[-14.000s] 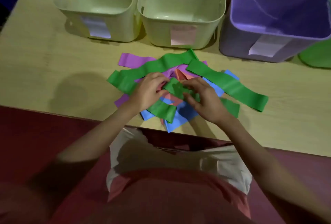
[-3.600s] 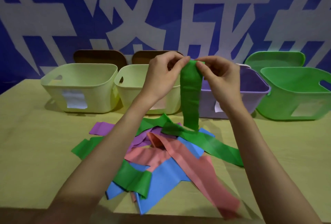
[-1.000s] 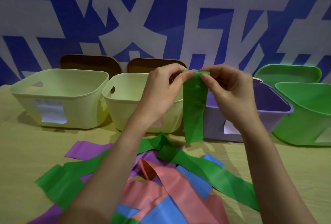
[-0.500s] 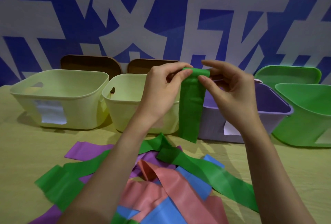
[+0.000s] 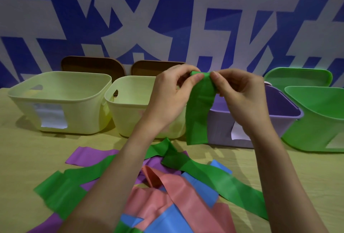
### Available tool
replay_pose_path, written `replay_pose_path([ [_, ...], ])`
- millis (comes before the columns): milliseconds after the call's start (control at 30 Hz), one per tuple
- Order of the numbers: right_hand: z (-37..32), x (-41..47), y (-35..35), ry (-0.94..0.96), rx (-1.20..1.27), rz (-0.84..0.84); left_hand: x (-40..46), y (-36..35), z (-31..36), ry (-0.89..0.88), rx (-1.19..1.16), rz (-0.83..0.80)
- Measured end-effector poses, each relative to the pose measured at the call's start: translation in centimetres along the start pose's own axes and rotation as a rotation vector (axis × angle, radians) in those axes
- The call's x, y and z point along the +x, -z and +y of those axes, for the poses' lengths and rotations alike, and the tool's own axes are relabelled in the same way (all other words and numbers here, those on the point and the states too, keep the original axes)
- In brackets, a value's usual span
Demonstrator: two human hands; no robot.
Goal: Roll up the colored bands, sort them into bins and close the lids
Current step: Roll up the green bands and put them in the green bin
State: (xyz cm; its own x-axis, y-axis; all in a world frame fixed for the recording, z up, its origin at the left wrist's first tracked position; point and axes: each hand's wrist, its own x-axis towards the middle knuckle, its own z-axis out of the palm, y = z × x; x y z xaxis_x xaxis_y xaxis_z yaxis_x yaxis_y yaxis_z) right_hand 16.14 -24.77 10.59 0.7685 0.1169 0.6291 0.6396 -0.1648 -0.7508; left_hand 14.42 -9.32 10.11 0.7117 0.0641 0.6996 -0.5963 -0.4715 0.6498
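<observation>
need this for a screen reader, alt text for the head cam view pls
Both hands, left hand and right hand, pinch the top of a hanging green band, rolling it above a pile of bands before four open bins.

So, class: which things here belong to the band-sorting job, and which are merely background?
Belongs to the job:
- green band, pinched by left hand and right hand
- band pile
- two cream bins
- purple bin
- green bin
- lids

Just background:
- blue-and-white wall
- table
</observation>
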Motion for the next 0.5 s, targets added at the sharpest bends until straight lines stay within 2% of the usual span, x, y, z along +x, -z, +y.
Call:
replay_pose_path([
  [300,-0.02,0.05,0.38,0.083,0.017,-0.045,0.17,-0.06,-0.31,0.11,-0.109,-0.039],
  [500,-0.37,-0.04,0.42,0.02,0.083,-0.013,0.19,0.0,-0.42,0.12,-0.171,-0.061],
])
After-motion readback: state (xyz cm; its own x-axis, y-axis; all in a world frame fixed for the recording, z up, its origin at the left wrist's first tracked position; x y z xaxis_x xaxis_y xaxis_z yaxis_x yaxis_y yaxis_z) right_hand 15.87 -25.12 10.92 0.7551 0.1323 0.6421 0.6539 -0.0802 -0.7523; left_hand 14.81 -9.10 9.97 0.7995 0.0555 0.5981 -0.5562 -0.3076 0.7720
